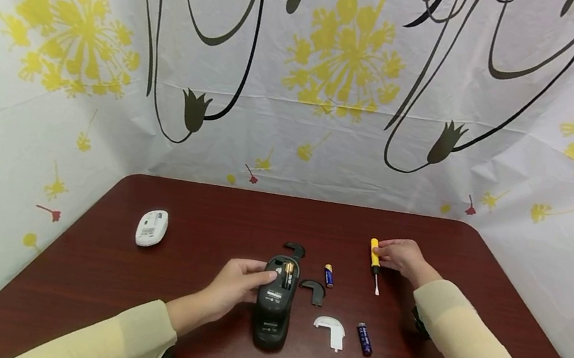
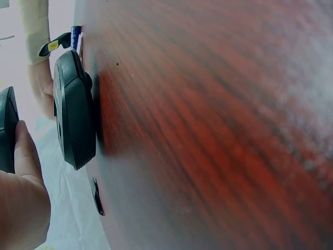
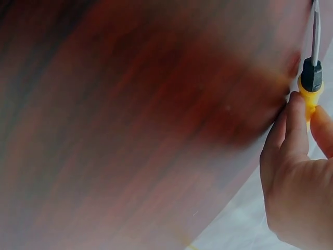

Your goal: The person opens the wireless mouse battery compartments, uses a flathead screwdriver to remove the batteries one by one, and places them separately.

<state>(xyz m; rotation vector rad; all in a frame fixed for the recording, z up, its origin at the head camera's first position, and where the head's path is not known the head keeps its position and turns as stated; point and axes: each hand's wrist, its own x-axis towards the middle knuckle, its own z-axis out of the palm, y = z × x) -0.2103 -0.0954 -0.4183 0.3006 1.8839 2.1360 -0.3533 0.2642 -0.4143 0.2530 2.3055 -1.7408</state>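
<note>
My left hand (image 1: 237,282) grips a black computer mouse (image 1: 287,281), underside up, its battery compartment uncovered with a battery (image 1: 288,274) showing inside. A second black mouse (image 1: 268,332) lies on the table just nearer me, partly overlapped by the held one in the head view; the left wrist view shows this second mouse (image 2: 75,112) apart from the hand. At the right, my right hand (image 1: 404,257) pinches the yellow handle of a screwdriver (image 1: 374,255) between thumb and fingers. Its metal shaft points toward me in the head view. The right wrist view shows the screwdriver (image 3: 311,80) too.
Between the hands are two black battery covers (image 1: 317,292) (image 1: 296,249), a white cover (image 1: 334,331) and two batteries (image 1: 329,275) (image 1: 365,339). A white mouse (image 1: 151,227) sits at the left of the brown table (image 1: 212,210). Patterned cloth (image 1: 260,72) hangs behind.
</note>
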